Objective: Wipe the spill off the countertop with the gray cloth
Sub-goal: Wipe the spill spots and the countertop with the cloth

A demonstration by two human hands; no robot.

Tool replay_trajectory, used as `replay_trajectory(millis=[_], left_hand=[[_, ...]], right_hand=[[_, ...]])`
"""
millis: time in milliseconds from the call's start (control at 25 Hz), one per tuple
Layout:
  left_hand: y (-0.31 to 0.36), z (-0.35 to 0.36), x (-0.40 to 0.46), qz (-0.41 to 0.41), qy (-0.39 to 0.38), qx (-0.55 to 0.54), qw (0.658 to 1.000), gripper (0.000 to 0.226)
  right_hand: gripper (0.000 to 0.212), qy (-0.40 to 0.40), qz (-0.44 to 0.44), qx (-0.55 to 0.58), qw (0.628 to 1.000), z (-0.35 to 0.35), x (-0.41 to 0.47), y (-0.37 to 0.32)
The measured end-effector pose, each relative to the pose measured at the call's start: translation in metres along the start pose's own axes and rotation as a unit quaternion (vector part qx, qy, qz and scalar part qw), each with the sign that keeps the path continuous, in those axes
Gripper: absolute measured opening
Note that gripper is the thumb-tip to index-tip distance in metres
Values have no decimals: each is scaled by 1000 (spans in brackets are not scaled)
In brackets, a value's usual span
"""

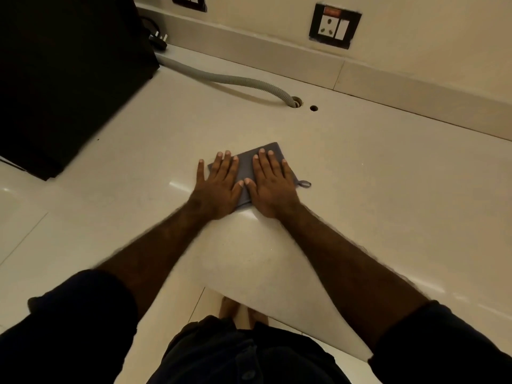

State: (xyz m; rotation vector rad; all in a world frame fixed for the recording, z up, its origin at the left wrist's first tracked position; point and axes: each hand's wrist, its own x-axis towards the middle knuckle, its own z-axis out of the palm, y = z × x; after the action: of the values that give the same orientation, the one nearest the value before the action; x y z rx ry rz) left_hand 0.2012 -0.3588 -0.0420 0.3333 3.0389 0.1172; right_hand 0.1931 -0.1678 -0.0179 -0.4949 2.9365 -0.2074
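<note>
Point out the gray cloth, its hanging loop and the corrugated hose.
gray cloth [246, 169]: head view, on the bare strip between the two hands.
hanging loop [304, 184]: head view, on the loop at the cloth's right corner.
corrugated hose [235, 79]: head view, mid-length along the countertop.

L hand [219, 184] + R hand [273, 184] flat on gray cloth [246, 167], countertop [360, 189]; thumbs touching.

Hands [219, 184]: two, flat on the cloth
Cloths [246, 167]: one, gray
Hoses [235, 80]: one, far left
Holes in the surface [313, 108]: two, far
Wall sockets [334, 25]: two, far
Plugs [158, 41]: one, far left
Black boxes [63, 79]: one, left
</note>
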Motion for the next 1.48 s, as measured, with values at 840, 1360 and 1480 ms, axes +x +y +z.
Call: replay_trajectory(millis=[840,1360,1480], left_hand=[[149,11,-115,41,-35,-53,997,75],[219,22,-121,238,-59,-57,968,75],[233,23,-93,267,-57,-45,961,74]], right_hand=[[74,9,64,58,996,18,-182,46],[73,47,181,37,982,40,-281,95],[75,49,205,20,977,36,-270,116]])
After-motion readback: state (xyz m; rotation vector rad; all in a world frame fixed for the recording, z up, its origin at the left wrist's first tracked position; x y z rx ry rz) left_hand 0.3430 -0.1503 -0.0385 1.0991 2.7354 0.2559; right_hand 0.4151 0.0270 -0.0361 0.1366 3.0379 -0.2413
